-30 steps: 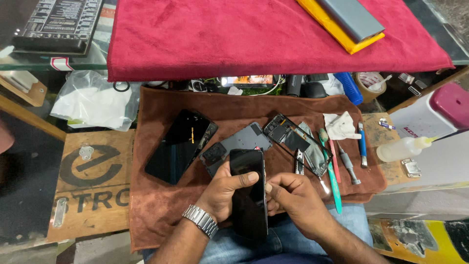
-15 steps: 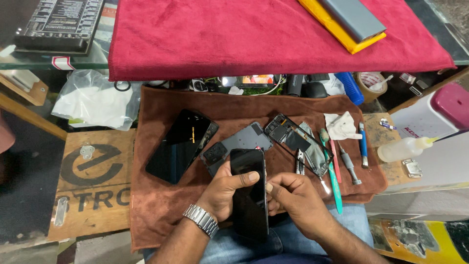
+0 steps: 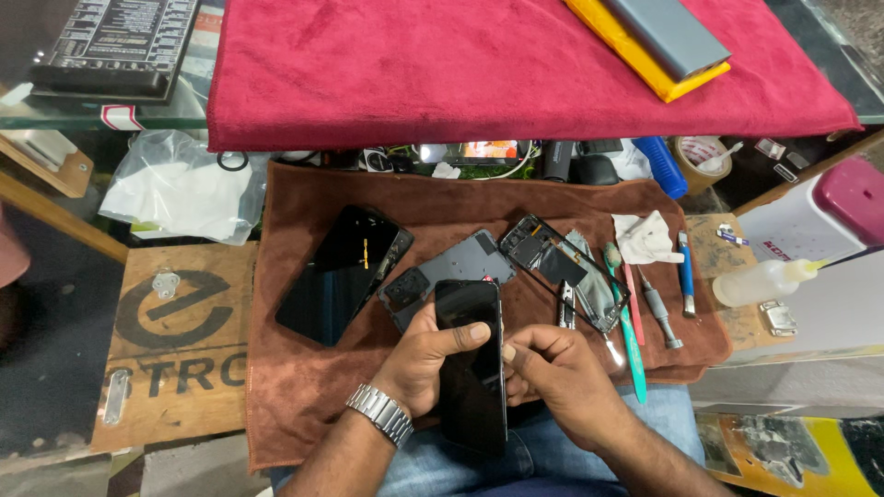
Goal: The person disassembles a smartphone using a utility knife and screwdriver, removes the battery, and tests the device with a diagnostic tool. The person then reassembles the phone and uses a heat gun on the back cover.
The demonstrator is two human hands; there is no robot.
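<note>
A black smartphone (image 3: 471,396) lies screen-up over the near edge of a brown cloth (image 3: 304,396), above my lap. My left hand (image 3: 425,354), with a metal watch at the wrist, grips its left edge, thumb across the glass. My right hand (image 3: 557,377) presses against the phone's right edge with curled fingers; whether it holds a small tool I cannot tell. Just beyond lie a grey back cover (image 3: 460,262), a black screen panel (image 3: 341,271) and an opened phone frame (image 3: 562,267).
Tweezers (image 3: 566,304), a green toothbrush (image 3: 626,322), screwdrivers (image 3: 661,308) and a white tissue (image 3: 645,237) lie on the cloth's right. A squeeze bottle (image 3: 764,281) stands further right. A red cloth (image 3: 460,64) covers the shelf behind, bearing a yellow and grey box (image 3: 658,41).
</note>
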